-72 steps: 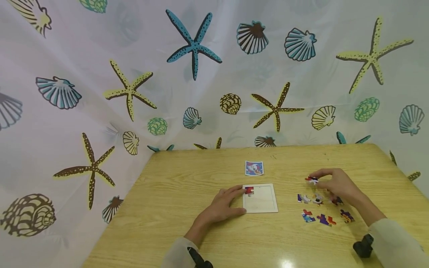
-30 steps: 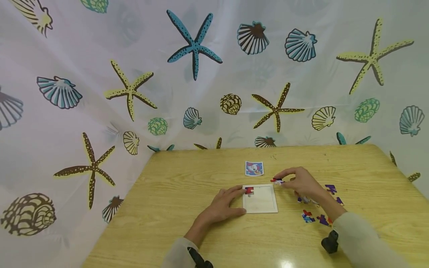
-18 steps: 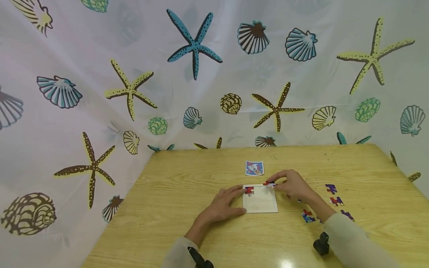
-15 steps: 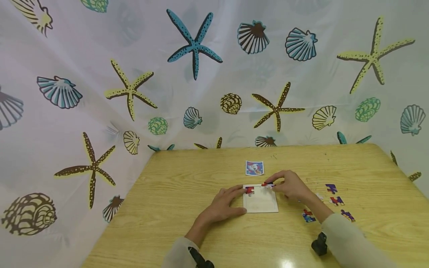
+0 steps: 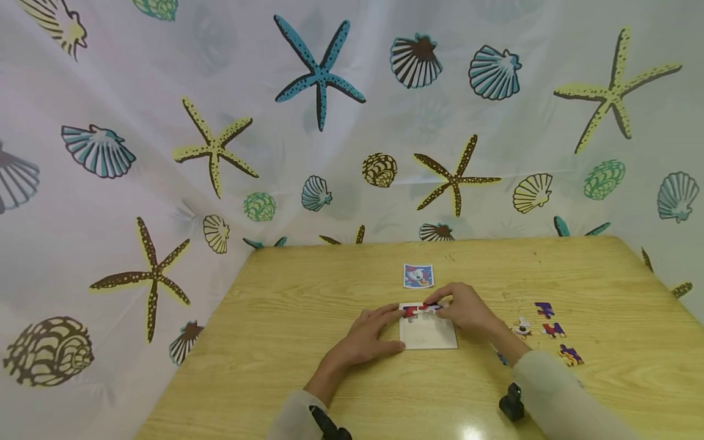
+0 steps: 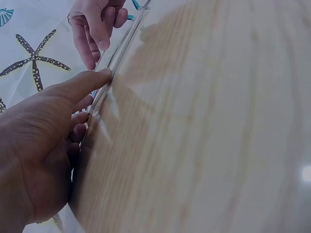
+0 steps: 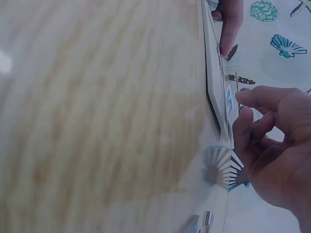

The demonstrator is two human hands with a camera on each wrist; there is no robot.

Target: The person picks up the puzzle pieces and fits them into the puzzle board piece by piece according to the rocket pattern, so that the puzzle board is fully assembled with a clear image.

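A square puzzle tray [image 5: 431,336] with a pale rim lies on the table. In its upper left corner is a red and purple puzzle piece [image 5: 410,312]. My left hand [image 5: 365,336] rests at the tray's left side, fingers stretched over the rim near that piece and thumb at the lower left corner. With thumb and index finger my right hand [image 5: 467,308] pinches a red, white and purple puzzle piece [image 5: 430,308] over the tray's top edge, close beside the corner piece. In the right wrist view this piece [image 7: 237,83] shows edge-on, above the tray [image 7: 214,77].
A small picture card [image 5: 418,276] lies behind the tray. To the right are several loose pieces, among them a purple one [image 5: 544,310], a red and purple one [image 5: 553,330] and a white one [image 5: 522,328]. My right forearm covers others. A shell-patterned curtain [image 5: 341,201] hangs behind the table.
My right hand has carried its puzzle piece leftward from the loose pieces to the tray's top edge, beside the corner piece. My left hand has stayed in place.
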